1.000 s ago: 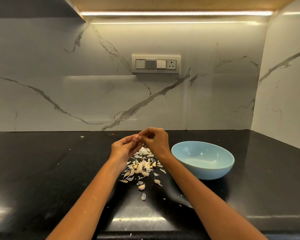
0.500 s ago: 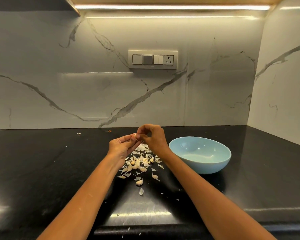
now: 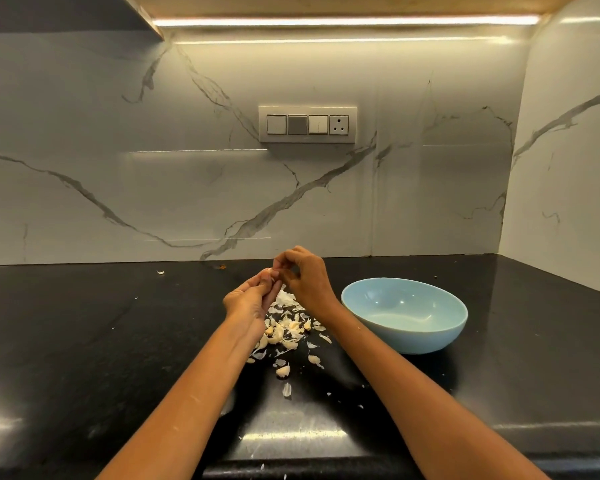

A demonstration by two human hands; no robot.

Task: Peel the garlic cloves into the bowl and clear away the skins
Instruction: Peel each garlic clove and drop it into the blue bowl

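Observation:
My left hand (image 3: 253,299) holds a small pale garlic clove (image 3: 268,271) at its fingertips, above the black counter. My right hand (image 3: 303,275) meets it from the right, its thumb and fingers pinching at the clove's skin. Below the hands lies a heap of garlic cloves and papery skins (image 3: 286,329). One loose clove (image 3: 283,370) and a skin flake (image 3: 287,389) lie nearer to me. A light blue bowl (image 3: 407,336) stands to the right of the heap; its inside looks bare.
The black counter (image 3: 101,341) runs to a white marble back wall and a side wall on the right. A switch panel (image 3: 307,124) sits on the back wall. Small skin scraps (image 3: 160,272) lie scattered near the back and the counter's front edge.
Both hands stay together over the heap, working at the clove; my right hand's fingers have lifted slightly. The camera view has shifted a little.

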